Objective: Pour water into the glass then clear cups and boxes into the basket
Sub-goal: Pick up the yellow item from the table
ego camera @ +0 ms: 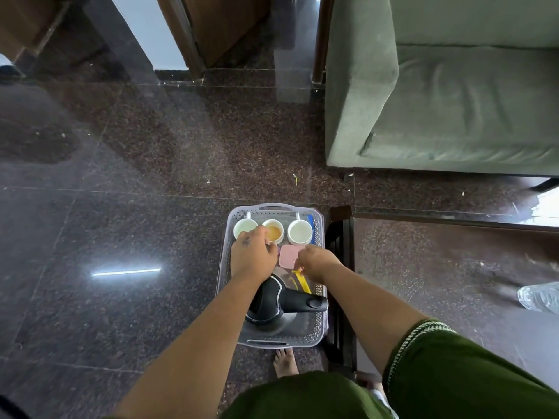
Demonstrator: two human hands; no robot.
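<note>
Both hands down inside the basket (319,316), among cups and boxes.

Left hand (252,257), fingers curled, sits just short of the middle cup (273,231); what it grips cannot be told. Right hand (317,263) pinches a yellow strip (302,281), covering one edge of the pink box (289,255) between the hands. Two more cups flank the middle one. The kettle (279,303) lies beneath the wrists.

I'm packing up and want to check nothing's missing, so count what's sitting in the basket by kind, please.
White cups: 3, in a row at the far end
Pink box: 1
Black-lidded kettle: 1
Yellow item: 1, kind unclear
Blue item: 1, by the far right wall, kind unclear
Total: 7 visible; the hands may hide more.
</note>
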